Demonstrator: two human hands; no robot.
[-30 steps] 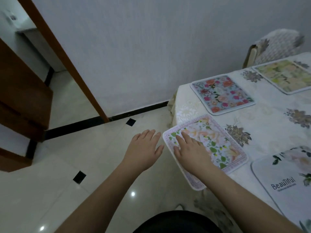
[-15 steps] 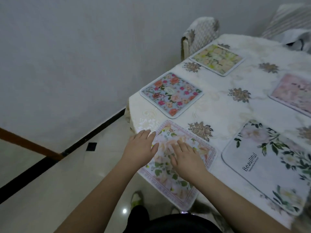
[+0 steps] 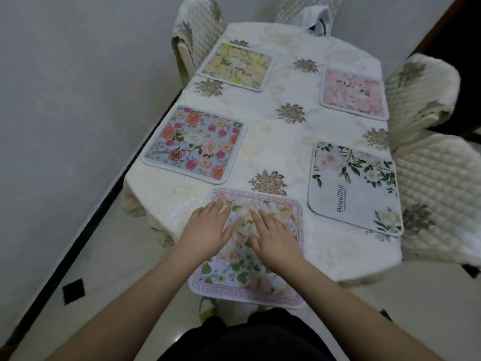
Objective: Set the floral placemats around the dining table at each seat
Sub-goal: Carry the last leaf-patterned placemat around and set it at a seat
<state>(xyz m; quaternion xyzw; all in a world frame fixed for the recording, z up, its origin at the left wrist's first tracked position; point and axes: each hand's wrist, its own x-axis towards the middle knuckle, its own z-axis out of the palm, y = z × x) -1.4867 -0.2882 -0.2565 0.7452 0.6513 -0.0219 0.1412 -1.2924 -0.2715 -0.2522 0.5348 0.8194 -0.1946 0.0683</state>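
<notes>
Quilted chair covers stand beside a grey wall.

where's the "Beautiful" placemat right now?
Head view: the Beautiful placemat lies flat on the table's right side, just nearer than the pink placemat and beside the quilted chair.

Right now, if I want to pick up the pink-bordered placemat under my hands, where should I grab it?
Probably pinch the near edge of the pink-bordered placemat, coming from your own side. That edge overhangs the table, so fingers can slip beneath it. Elsewhere it lies flat on the cloth, with your left hand and right hand pressing on it.
</notes>
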